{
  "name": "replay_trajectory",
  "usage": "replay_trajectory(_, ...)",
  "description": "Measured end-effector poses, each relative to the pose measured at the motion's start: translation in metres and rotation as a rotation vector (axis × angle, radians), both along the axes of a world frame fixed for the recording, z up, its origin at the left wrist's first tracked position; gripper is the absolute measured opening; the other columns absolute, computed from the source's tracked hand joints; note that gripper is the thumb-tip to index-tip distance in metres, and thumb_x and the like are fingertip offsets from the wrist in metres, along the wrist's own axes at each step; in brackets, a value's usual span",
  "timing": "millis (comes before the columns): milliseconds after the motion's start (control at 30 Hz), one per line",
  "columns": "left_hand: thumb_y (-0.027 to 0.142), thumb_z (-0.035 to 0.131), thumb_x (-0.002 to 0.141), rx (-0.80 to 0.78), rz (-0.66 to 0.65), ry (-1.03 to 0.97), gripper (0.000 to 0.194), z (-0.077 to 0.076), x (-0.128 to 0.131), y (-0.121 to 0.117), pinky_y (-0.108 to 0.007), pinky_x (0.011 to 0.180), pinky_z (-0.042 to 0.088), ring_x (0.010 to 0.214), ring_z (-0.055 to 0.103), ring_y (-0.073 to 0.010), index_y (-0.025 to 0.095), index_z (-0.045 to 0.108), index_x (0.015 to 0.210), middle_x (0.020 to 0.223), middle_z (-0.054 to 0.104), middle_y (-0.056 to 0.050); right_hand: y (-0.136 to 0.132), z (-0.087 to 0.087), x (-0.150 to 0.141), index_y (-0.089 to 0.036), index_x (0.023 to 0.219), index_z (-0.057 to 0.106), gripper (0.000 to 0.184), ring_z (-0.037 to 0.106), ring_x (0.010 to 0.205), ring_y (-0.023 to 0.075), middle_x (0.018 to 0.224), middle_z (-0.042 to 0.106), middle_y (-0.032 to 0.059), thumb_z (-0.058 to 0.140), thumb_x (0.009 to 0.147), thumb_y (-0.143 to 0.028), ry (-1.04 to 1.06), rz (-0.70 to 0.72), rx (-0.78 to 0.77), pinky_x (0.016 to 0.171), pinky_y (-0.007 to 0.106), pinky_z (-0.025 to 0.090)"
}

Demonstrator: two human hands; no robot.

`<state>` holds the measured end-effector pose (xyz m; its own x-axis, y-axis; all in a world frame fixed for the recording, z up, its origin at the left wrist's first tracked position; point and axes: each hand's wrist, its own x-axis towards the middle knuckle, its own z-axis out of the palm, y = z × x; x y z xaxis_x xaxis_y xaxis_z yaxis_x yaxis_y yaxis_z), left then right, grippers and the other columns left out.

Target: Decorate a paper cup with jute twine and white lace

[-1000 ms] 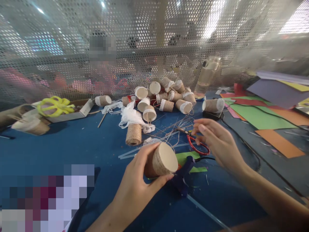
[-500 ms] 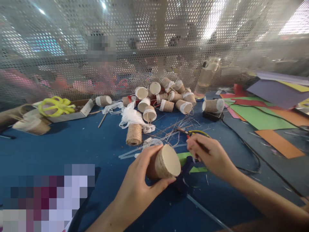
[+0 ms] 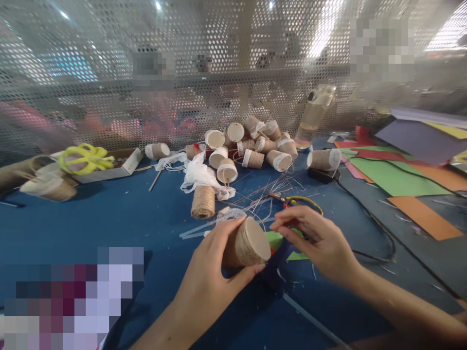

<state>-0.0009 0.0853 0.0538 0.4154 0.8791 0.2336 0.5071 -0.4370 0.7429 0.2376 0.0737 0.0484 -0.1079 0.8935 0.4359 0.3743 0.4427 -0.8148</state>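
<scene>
My left hand (image 3: 207, 272) is wrapped round a paper cup (image 3: 257, 239) wound with twine near its base, tilted so that its pale flat bottom faces right. Just right of the cup is my right hand (image 3: 314, 240), with its fingers loosely bent and parted and nothing visible between them. Beneath that hand lies a dark blue glue gun (image 3: 280, 257), partly hidden, with a clear glue stick (image 3: 310, 316) reaching from its rear. Scissors (image 3: 280, 198) with yellow and red handles rest beyond the right fingertips. A twine spool (image 3: 203, 201) stands past the left hand.
Several twine-wrapped cups (image 3: 252, 159) are heaped at the back, beside white lace (image 3: 199, 175). A bottle (image 3: 314, 116) stands by the perforated metal screen (image 3: 219, 87). Coloured paper (image 3: 397, 176) and a black cable (image 3: 375, 228) lie right. A yellow ribbon-like loop (image 3: 85, 158) lies left.
My right hand has moved left toward the cup, and its closed fingers have loosened. The cup in my left hand has turned slightly.
</scene>
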Motion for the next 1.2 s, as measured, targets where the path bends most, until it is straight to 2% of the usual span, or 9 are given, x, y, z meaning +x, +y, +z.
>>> replay_trajectory(67, 0.036, 0.081, 0.08, -0.024, 0.052, -0.072, 0.06, 0.002, 0.001, -0.001, -0.046, 0.103, 0.054, 0.122, 0.066, -0.0279, 0.036, 0.051, 0.133, 0.133, 0.068, -0.002, 0.0, -0.003, 0.001, -0.023, 0.104, 0.067, 0.012, 0.074, 0.084, 0.0134, 0.095, 0.077, 0.0018, 0.061, 0.097, -0.014, -0.131, 0.063, 0.117, 0.076, 0.023, 0.06)
replay_trajectory(167, 0.041, 0.082, 0.078, -0.085, 0.271, -0.303, 0.057, 0.009, 0.002, -0.001, -0.046, 0.102, 0.055, 0.121, 0.065, -0.0296, 0.033, 0.057, 0.128, 0.13, 0.068, -0.004, 0.003, -0.004, 0.006, -0.021, 0.102, 0.067, 0.015, 0.074, 0.083, 0.0124, 0.094, 0.076, 0.0026, 0.057, 0.099, -0.011, -0.275, 0.144, 0.259, 0.074, 0.021, 0.059)
replay_trajectory(233, 0.044, 0.084, 0.075, -0.137, 0.4, -0.469, 0.059, 0.014, 0.003, 0.0, -0.045, 0.1, 0.056, 0.121, 0.064, -0.03, 0.031, 0.059, 0.127, 0.132, 0.066, -0.005, 0.006, -0.004, 0.012, -0.02, 0.102, 0.067, 0.012, 0.072, 0.08, 0.0127, 0.091, 0.075, 0.0032, 0.057, 0.1, -0.014, -0.354, 0.156, 0.261, 0.072, 0.022, 0.058)
replay_trajectory(300, 0.044, 0.086, 0.072, -0.189, 0.45, -0.584, 0.062, 0.018, 0.003, 0.002, -0.04, 0.096, 0.058, 0.12, 0.065, -0.0288, 0.03, 0.059, 0.126, 0.132, 0.066, -0.005, 0.011, -0.005, 0.017, -0.019, 0.101, 0.067, 0.013, 0.071, 0.079, 0.0144, 0.088, 0.074, 0.0043, 0.054, 0.102, -0.019, -0.452, 0.193, 0.18, 0.072, 0.025, 0.057)
replay_trajectory(467, 0.042, 0.087, 0.073, -0.185, 0.42, -0.721, 0.059, 0.014, 0.001, 0.01, -0.033, 0.087, 0.061, 0.111, 0.069, -0.0262, 0.028, 0.062, 0.123, 0.125, 0.07, -0.005, 0.022, -0.007, 0.03, -0.018, 0.105, 0.07, 0.027, 0.068, 0.092, 0.02, 0.101, 0.07, 0.0091, 0.046, 0.106, -0.031, -0.699, 0.427, -0.037, 0.084, 0.035, 0.055)
replay_trajectory(600, 0.037, 0.086, 0.076, -0.181, 0.42, -0.784, 0.055, 0.012, -0.003, 0.015, -0.027, 0.087, 0.06, 0.11, 0.069, -0.022, 0.027, 0.063, 0.124, 0.122, 0.071, -0.003, 0.023, -0.001, 0.037, -0.019, 0.111, 0.07, 0.039, 0.065, 0.106, 0.0241, 0.115, 0.067, 0.0099, 0.065, 0.093, -0.054, -0.73, 0.515, -0.198, 0.094, 0.039, 0.051)
replay_trajectory(667, 0.036, 0.087, 0.075, -0.192, 0.425, -0.803, 0.055, 0.013, -0.003, 0.015, -0.025, 0.085, 0.059, 0.11, 0.069, -0.021, 0.028, 0.064, 0.124, 0.122, 0.071, -0.002, 0.022, 0.003, 0.04, -0.02, 0.112, 0.069, 0.036, 0.063, 0.109, 0.0243, 0.119, 0.065, 0.0093, 0.069, 0.092, -0.05, -0.727, 0.532, -0.256, 0.095, 0.038, 0.05)
replay_trajectory(800, 0.037, 0.085, 0.076, -0.224, 0.44, -0.85, 0.054, 0.017, 0.0, 0.015, -0.026, 0.085, 0.058, 0.111, 0.068, -0.0219, 0.025, 0.063, 0.123, 0.121, 0.072, -0.004, 0.023, 0.006, 0.045, -0.021, 0.107, 0.067, 0.016, 0.061, 0.107, 0.021, 0.115, 0.062, 0.0054, 0.067, 0.096, -0.032, -0.719, 0.546, -0.331, 0.09, 0.033, 0.048)
replay_trajectory(1200, 0.033, 0.079, 0.083, -0.163, 0.433, -0.845, 0.045, 0.019, -0.009, 0.021, -0.033, 0.099, 0.053, 0.122, 0.063, -0.0244, 0.027, 0.061, 0.124, 0.129, 0.068, -0.003, 0.031, 0.015, 0.072, -0.021, 0.092, 0.067, 0.013, 0.063, 0.096, 0.0216, 0.105, 0.065, 0.0041, 0.066, 0.093, -0.034, -0.702, 0.494, -0.45, 0.087, 0.037, 0.05)
